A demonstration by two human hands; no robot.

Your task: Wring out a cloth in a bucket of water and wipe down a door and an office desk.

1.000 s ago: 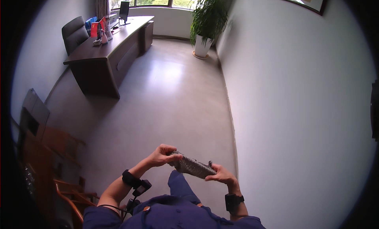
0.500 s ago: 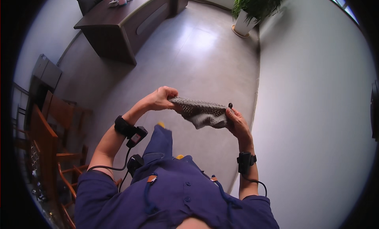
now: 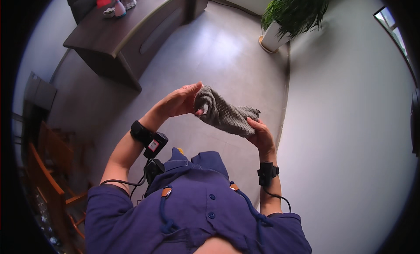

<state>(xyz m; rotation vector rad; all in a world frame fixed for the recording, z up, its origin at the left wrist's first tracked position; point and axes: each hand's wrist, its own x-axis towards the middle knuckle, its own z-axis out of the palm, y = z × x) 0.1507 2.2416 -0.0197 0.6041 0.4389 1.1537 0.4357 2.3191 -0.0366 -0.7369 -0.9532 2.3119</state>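
A grey textured cloth (image 3: 225,116) is held in the air in front of me, bunched into a loose roll between both hands. My left hand (image 3: 186,100) grips its left end, thumb on top and some fingertips showing at a fold underneath. At the lower right end, my right hand (image 3: 261,135) pinches the cloth with the thumb laid over it. The rest of the right fingers are hidden behind the fabric.
A dark wooden desk (image 3: 103,37) with a pink spray bottle (image 3: 118,8) stands at the far left. Wooden chairs (image 3: 50,168) are at my left. A white wall (image 3: 345,131) runs along my right, with a potted plant (image 3: 274,37) at its far end.
The cloth has gone from a stretched, hanging strip to a thicker bunched roll tilted down to the right. My left hand has risen slightly and turned. The view has shifted forward along the floor.
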